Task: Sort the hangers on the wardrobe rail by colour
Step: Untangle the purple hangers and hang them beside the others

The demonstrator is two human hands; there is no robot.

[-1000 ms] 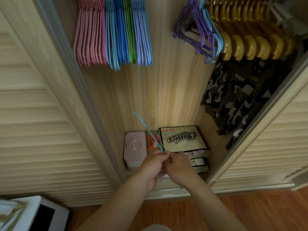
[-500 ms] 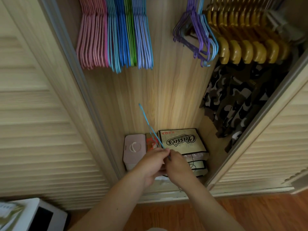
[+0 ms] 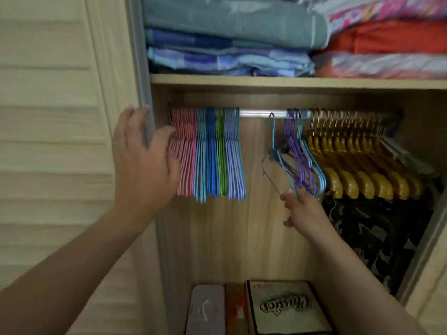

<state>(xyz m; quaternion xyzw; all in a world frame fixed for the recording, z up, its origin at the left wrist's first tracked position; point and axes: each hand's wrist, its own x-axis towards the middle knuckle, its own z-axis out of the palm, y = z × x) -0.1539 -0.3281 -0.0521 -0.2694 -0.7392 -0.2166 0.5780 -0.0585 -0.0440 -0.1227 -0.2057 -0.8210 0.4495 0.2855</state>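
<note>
A: Where do we stand with the light blue hanger (image 3: 278, 153)?

B: We hold it low in our right hand (image 3: 303, 210), fingers pinched round its bottom end. Its hook reaches up to the rail (image 3: 261, 114), in the bare gap there, though we cannot tell whether it rests on the bar or hangs just short of it.

A: And its long axis?

B: Steep, nearly upright, running from our right hand up and slightly leftward to the hook. The body hangs just beside the purple hangers (image 3: 296, 151), which are bunched with a few pale blue ones against the yellow hangers (image 3: 358, 165).

A: What of our left hand (image 3: 142, 163)?

B: Wide open, fingers spread, holding nothing. It lies at the left end of the sorted block, at the pink hangers (image 3: 185, 151), but blur keeps us from saying whether it presses them.

A: So where does our hanger belong?

B: We judge it matches the light blue group (image 3: 200, 153), between the pink and the dark blue hangers (image 3: 211, 151). That group lies to the left of the hook, past the green hangers (image 3: 220, 151) and the lilac hangers (image 3: 233, 151), well apart from our right hand.

A: Which hand is nearer that slot?

B: The left, by far. We reckon it could part the block there while our right carries the hook leftward along the rail.
</note>
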